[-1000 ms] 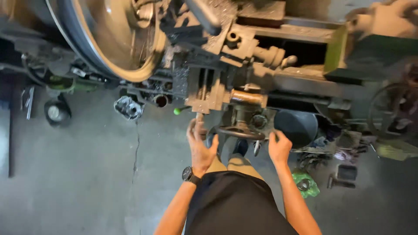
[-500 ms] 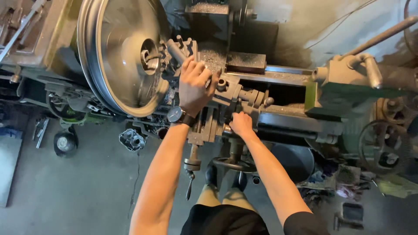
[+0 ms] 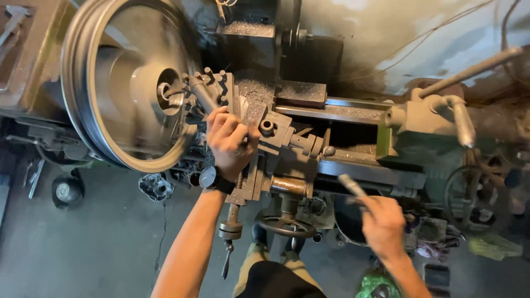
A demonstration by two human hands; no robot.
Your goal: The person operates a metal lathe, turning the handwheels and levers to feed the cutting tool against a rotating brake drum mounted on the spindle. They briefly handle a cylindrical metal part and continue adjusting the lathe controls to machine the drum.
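Upper left: large round metal workpiece (image 3: 118, 83), edges blurred. Right of centre: green tailstock (image 3: 419, 132) with long grey lever (image 3: 475, 66) angled toward upper right. Lower centre: carriage handwheel (image 3: 287, 225). Far right: spoked wheel (image 3: 469, 198) in shadow. Concrete floor (image 3: 99, 248), cracked, at lower left; small caster-like wheel (image 3: 67, 191) near left edge.

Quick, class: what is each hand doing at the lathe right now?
Left hand: closed around the tool post beside the spinning wheel.
Right hand: closed on a blurred metal rod.
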